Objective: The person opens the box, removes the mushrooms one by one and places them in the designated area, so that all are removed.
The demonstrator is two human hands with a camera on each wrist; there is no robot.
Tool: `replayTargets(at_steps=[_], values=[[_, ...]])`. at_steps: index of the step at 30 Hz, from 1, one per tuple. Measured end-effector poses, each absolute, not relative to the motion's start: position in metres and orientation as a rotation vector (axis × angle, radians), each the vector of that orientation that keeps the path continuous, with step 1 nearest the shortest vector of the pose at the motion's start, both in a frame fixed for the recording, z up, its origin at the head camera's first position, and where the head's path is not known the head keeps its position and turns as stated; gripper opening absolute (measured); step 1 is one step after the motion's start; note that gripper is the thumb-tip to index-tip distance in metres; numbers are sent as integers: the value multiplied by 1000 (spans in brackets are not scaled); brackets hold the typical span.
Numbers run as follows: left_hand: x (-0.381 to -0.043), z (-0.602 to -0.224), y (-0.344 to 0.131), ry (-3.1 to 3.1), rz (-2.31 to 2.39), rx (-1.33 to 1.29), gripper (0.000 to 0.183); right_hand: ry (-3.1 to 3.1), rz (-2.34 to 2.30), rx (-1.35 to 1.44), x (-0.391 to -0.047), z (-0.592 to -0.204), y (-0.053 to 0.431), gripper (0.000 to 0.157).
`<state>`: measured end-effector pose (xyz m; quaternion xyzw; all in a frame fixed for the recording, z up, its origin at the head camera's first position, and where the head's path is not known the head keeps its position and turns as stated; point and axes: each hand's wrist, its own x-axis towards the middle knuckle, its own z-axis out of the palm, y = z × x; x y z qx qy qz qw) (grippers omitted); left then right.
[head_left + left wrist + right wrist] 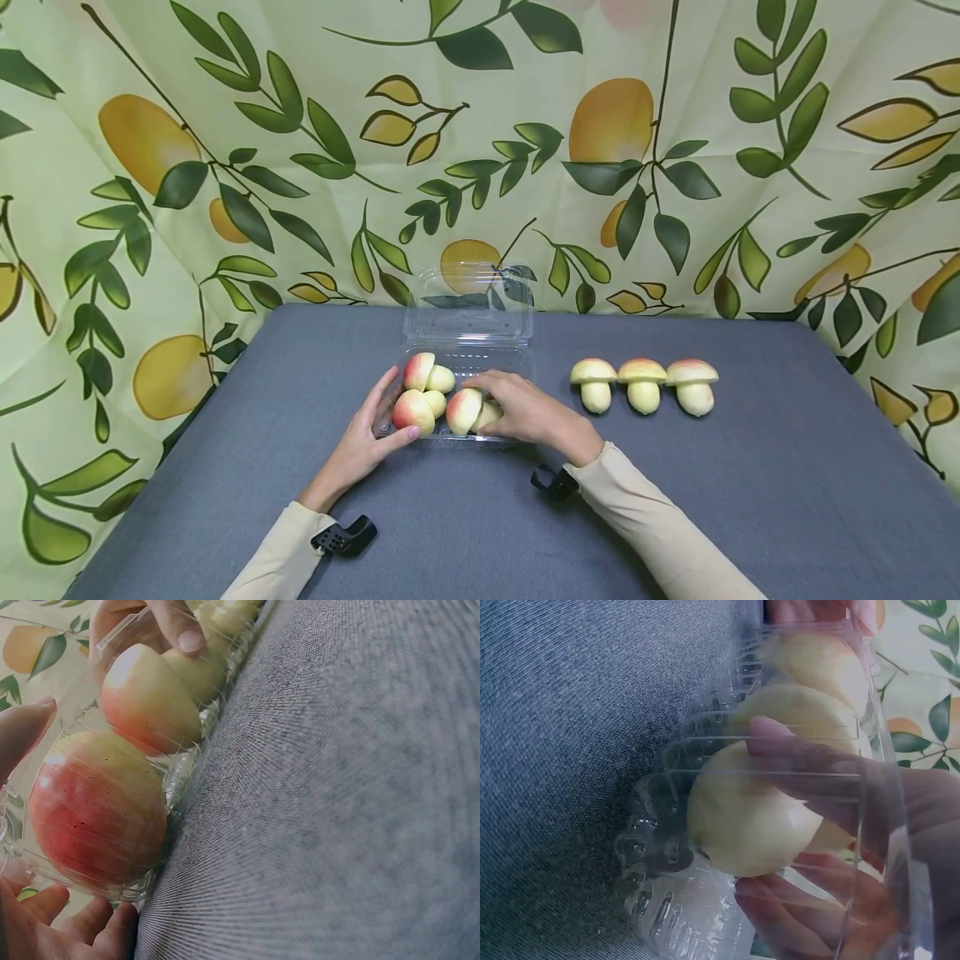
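Observation:
A clear plastic clamshell container (pixel 480 360) lies on the table with its lid raised behind it. My left hand (pixel 358 447) holds its left front corner, the thumb over the front rim and the fingers along the side wall. Inside, two mushrooms with red-and-yellow caps lie at the left, a back mushroom (pixel 417 372) and a front mushroom (pixel 412 412). Beside them, my right hand (pixel 521 408) grips a third mushroom (pixel 463 412) by its pale stem, cap to the left. In the right wrist view, thumb and fingers close around the rounded stem (pixel 746 814), seen through the wall.
Three more mushrooms stand in a row to the right of the container: a left one (pixel 596 396), a middle one (pixel 642 396) and a right one (pixel 694 397). The transparent lid (pixel 468 317) leans up near the leaf-and-fruit patterned curtain (pixel 525 192). A grey-blue cloth covers the table (pixel 450 533).

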<state>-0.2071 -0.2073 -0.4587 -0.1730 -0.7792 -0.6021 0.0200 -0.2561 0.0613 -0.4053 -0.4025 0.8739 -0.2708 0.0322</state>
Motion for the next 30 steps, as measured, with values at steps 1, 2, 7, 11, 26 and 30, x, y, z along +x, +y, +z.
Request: replayTargets(at_steps=[1, 2, 7, 11, 26, 30], values=[[-207, -459, -207, -2417, -1868, -537, 90, 2688, -845, -1218, -256, -405, 61, 58], [-207, -459, -207, -2416, -1869, -538, 90, 2686, -856, -1195, -256, -405, 61, 59], [-207, -459, -207, -2415, -1870, -536, 90, 2696, -887, -1147, -255, -406, 59, 59], [-207, -458, -207, -2417, -1869, -535, 90, 2711, -885, -1187, -255, -406, 60, 57], [-206, -458, -207, -2429, -1863, -518, 90, 2708, -1045, -1080, -254, -403, 62, 61], [-207, -459, -208, -2422, -1870, -525, 90, 2713, -1112, -1048, -254, -401, 63, 61]])
